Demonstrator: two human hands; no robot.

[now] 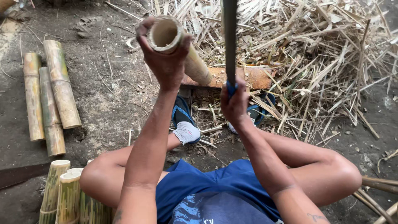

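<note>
My left hand grips the top of a hollow bamboo section that stands tilted, its lower end resting on a wooden block. The open end of the tube faces up toward me. My right hand is closed around the blue-wrapped handle of a long dark blade, which points upward just right of the bamboo. I sit low with my knees spread and both feet in blue sandals near the block.
Three cut bamboo lengths lie on the dirt at the left. Several upright bamboo pieces stand at the lower left beside a saw blade. A heap of bamboo strips and shavings covers the ground ahead and right.
</note>
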